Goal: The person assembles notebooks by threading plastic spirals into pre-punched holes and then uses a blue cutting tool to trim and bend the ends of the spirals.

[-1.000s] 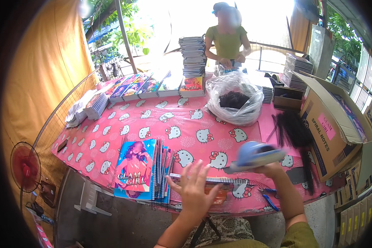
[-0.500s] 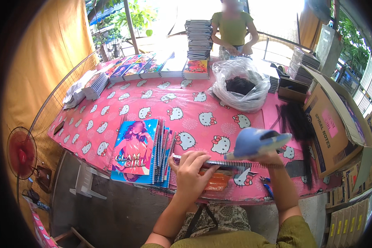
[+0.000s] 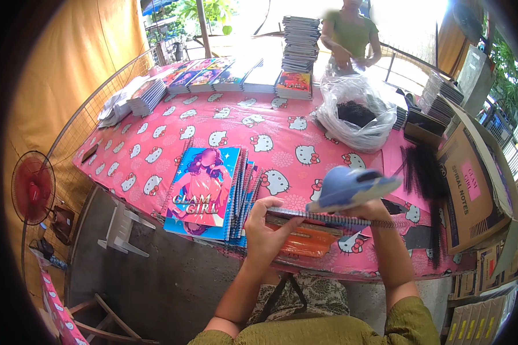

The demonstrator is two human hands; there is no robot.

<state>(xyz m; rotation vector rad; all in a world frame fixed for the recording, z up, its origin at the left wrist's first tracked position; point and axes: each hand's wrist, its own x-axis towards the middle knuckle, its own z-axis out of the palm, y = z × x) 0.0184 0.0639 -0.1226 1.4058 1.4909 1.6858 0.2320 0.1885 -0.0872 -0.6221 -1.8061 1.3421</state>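
At the near edge of the pink table (image 3: 305, 129), the left hand (image 3: 266, 233) curls its fingers around the left end of a spiral-bound notebook (image 3: 319, 218) held edge-on. The right hand (image 3: 367, 211) grips a blue slipper (image 3: 351, 187) above the notebook's right end. A stack of colourful notebooks (image 3: 207, 192) lies just left.

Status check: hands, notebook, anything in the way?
Left hand grips the spiral notebook edge-on. Right hand holds its coil end, blue sandal on top. Notebook stack close left, apart.
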